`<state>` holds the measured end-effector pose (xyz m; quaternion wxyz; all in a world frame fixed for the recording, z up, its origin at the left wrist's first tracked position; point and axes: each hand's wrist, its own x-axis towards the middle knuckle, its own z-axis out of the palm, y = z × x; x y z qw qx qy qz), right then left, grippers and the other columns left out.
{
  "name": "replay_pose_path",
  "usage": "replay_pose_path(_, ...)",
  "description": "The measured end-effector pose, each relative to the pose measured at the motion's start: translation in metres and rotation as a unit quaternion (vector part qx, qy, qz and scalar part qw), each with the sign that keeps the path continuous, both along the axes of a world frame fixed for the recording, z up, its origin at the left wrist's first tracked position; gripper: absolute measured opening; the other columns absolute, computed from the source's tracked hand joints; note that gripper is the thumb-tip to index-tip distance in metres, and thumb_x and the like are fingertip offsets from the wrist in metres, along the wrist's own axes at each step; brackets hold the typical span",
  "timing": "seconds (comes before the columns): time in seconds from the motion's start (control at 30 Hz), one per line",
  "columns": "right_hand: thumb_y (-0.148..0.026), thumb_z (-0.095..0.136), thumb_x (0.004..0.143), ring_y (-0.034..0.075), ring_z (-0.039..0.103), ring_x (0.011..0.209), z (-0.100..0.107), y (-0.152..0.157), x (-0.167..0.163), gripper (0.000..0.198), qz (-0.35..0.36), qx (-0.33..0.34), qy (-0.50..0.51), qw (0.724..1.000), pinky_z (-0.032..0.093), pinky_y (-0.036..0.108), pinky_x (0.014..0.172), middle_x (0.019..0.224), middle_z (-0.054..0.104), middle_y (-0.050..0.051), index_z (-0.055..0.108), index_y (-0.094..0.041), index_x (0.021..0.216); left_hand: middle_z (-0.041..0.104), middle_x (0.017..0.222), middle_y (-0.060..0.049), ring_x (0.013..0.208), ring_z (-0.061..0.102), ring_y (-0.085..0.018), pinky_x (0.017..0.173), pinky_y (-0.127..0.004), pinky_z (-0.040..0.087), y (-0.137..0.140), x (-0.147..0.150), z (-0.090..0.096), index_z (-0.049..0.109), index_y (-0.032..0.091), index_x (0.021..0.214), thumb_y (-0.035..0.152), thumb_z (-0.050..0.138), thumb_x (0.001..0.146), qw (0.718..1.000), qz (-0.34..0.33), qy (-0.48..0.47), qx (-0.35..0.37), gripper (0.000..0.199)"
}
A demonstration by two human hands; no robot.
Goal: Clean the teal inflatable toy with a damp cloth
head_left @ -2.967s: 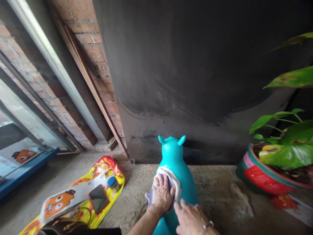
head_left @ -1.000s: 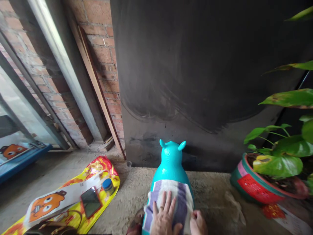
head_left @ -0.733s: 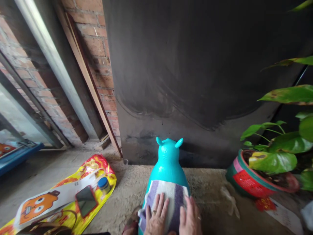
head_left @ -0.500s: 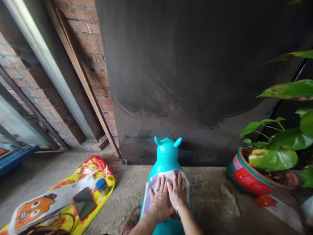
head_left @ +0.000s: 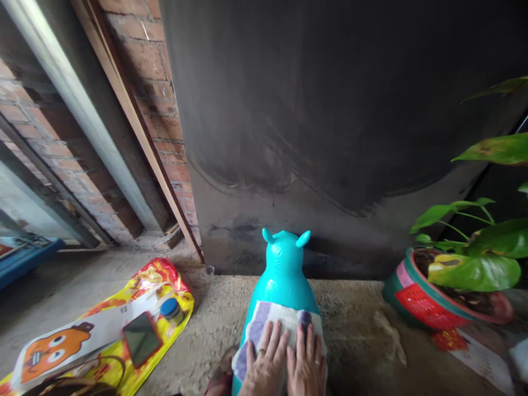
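A turquoise inflatable animal toy (head_left: 284,275) with two small ears stands in front of a dark panel, its back stretching toward me. Draped over that back is a white and purple cloth (head_left: 272,312). Both my hands press down on the cloth side by side, palms flat and fingers spread. My left hand (head_left: 267,360) wears a ring and covers the cloth's left-middle part. My right hand (head_left: 306,363) rests just beside it on the right. The cloth's near edge is hidden under my hands and the frame's lower border.
On the left, a yellow and red plastic bag (head_left: 165,269) lies under a phone (head_left: 141,339), a blue-lidded jar (head_left: 171,312) and an orange cartoon-face item (head_left: 55,352). A potted plant (head_left: 429,297) stands right. The dark panel (head_left: 322,137) and brick wall (head_left: 165,110) rise ahead.
Both hands have slid back toward me along the toy, and the cloth has moved with them. More of the turquoise back shows behind the head.
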<state>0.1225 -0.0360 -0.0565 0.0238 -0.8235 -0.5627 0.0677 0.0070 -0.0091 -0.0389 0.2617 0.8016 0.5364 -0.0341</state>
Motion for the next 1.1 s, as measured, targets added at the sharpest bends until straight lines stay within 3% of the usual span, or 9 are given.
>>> replay_pose_path(0.13,-0.041,0.027,0.097,0.031,0.022,0.14,0.028,0.056,0.015,0.054,-0.003,-0.019,0.041,0.999,0.036,0.048,0.105,0.155,0.017,0.009,0.022,-0.02,0.147,-0.009,0.155,-0.002,0.143,-0.009,-0.034,0.106,-0.074,0.004,0.033,0.014,0.02,0.006,0.027,0.148,0.061,0.061,0.06,0.998,-0.028,-0.032,0.044,0.109)
replay_pose_path(0.23,-0.042,0.025,0.097,0.029,0.022,0.14,0.031,0.073,0.022,0.055,-0.005,-0.017,0.044,0.999,0.038,0.047,0.104,0.155,0.015,0.008,0.018,-0.021,0.147,-0.01,0.155,-0.004,0.142,-0.011,-0.035,0.104,-0.076,0.004,0.042,0.019,0.027,0.005,0.023,0.148,0.063,0.063,0.055,0.999,-0.015,-0.019,0.029,0.117)
replay_pose_path(0.43,-0.052,0.034,0.092,0.032,0.034,0.135,-0.033,0.0,0.009,0.059,0.022,0.07,-0.005,0.997,0.043,0.047,0.098,0.149,0.03,0.015,0.038,-0.018,0.14,0.001,0.155,0.004,0.144,0.001,-0.026,0.111,-0.066,0.01,0.004,0.001,0.015,0.014,0.034,0.147,0.028,0.036,0.08,1.0,-0.009,0.017,-0.025,0.07)
replay_pose_path(0.53,-0.052,0.041,0.089,0.038,0.038,0.131,-0.045,-0.029,0.0,0.054,0.033,0.095,-0.024,0.995,0.046,0.051,0.091,0.145,0.038,0.015,0.049,-0.024,0.134,0.002,0.156,0.005,0.144,0.001,-0.024,0.112,-0.064,0.01,-0.003,-0.005,0.021,0.015,0.034,0.146,0.023,0.034,0.079,0.999,-0.018,0.014,-0.036,0.071)
replay_pose_path(0.7,-0.046,0.037,0.092,0.041,0.028,0.135,0.006,0.015,0.003,0.046,0.078,0.032,-0.008,0.996,0.039,0.061,0.096,0.152,0.025,0.001,0.039,-0.039,0.138,-0.011,0.156,-0.005,0.142,-0.01,-0.035,0.108,-0.071,0.009,0.037,-0.002,0.05,0.005,0.023,0.149,0.057,0.068,0.053,0.997,-0.068,-0.018,-0.024,0.119)
replay_pose_path(0.8,-0.044,0.03,0.095,0.038,0.021,0.139,0.035,0.051,0.008,0.047,0.081,-0.01,0.027,0.996,0.036,0.061,0.1,0.155,0.016,0.001,0.031,-0.038,0.141,-0.012,0.155,-0.008,0.142,-0.01,-0.037,0.105,-0.073,0.015,0.062,0.002,0.063,0.004,0.021,0.149,0.058,0.07,0.049,0.997,-0.057,-0.028,-0.047,0.126)
replay_pose_path(0.87,-0.044,0.029,0.095,0.037,0.018,0.14,0.04,0.056,0.008,0.048,0.078,-0.016,0.037,0.996,0.034,0.061,0.102,0.155,0.014,0.001,0.028,-0.037,0.142,-0.014,0.155,-0.008,0.142,-0.011,-0.038,0.104,-0.073,0.018,0.066,0.002,0.065,0.001,0.021,0.149,0.055,0.072,0.049,0.997,-0.053,-0.026,-0.056,0.127)
replay_pose_path(0.97,-0.049,0.034,0.093,0.039,0.02,0.138,0.022,0.026,0.002,0.051,0.076,0.008,0.032,0.997,0.037,0.061,0.1,0.154,0.018,0.0,0.029,-0.037,0.142,-0.014,0.155,-0.011,0.141,-0.011,-0.038,0.104,-0.072,0.019,0.052,-0.003,0.06,0.0,0.021,0.148,0.051,0.073,0.051,0.994,-0.077,0.012,-0.082,0.126)
replay_pose_path(1.1,-0.045,0.038,0.091,0.038,0.036,0.132,-0.014,-0.038,-0.011,0.044,0.102,0.052,0.01,0.993,0.038,0.059,0.101,0.141,0.044,0.002,0.047,-0.035,0.133,-0.003,0.157,-0.01,0.142,-0.003,-0.035,0.109,-0.064,0.02,0.024,-0.017,0.047,0.011,0.022,0.149,0.05,0.068,0.059,0.985,-0.094,0.015,-0.143,0.109)
